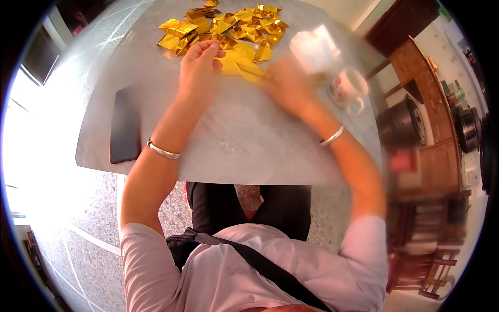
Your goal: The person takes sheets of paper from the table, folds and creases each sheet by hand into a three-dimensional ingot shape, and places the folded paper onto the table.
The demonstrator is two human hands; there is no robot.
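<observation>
My left hand [199,65] is at the far part of the table, thumb and fingers pressed together at the left edge of flat yellow paper [236,61]. Whether a sheet is pinched between the fingertips is hidden. My right hand [288,88] is smeared by motion at the right edge of that paper, its fingers too blurred to read. A strip of the yellow paper slants toward it. Just beyond both hands lies a heap of folded shiny gold paper pieces [249,26], with more folded gold paper [176,34] piled at the left.
A black phone [125,125] lies near the left edge of the grey table [244,145]. To the right stand a white mug with a red pattern [349,88] and a white, glare-washed packet [314,49]. A dark pot [403,125] and wooden furniture stand beyond the table's right edge.
</observation>
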